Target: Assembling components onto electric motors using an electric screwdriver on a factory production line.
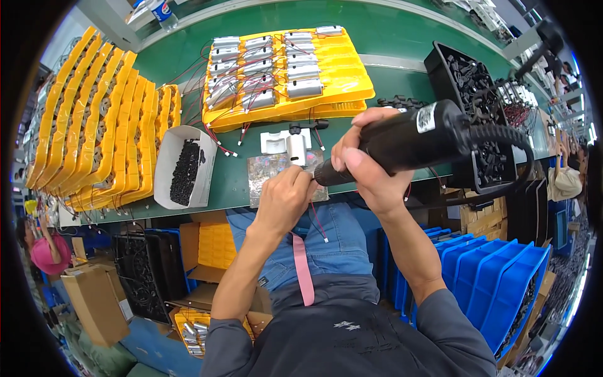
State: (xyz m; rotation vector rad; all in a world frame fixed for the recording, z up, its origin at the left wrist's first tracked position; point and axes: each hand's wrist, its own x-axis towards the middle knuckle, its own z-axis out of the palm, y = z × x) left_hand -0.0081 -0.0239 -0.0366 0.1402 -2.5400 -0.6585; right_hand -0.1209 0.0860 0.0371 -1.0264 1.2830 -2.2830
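Note:
My right hand (370,163) is wrapped round a thick black electric screwdriver (408,141), held almost level with its tip pointing left. The tip meets the fingers of my left hand (284,198), which are pinched together; whatever they hold is hidden. A thin red wire (318,223) with a small white connector hangs below those fingers. Just beyond them, a silver motor (296,151) with a black piece at its far end lies against a white fixture (272,142). Under it is a scuffed metal plate (257,179) at the front of the green bench.
Behind the plate, a yellow tray (345,63) bears rows of wired silver motors. At left are stacked yellow trays (119,138) and a white box (202,182) of small black parts. A black bin (440,60) stands at right, near the screwdriver's cord (531,163). Blue crates (465,264) stand below.

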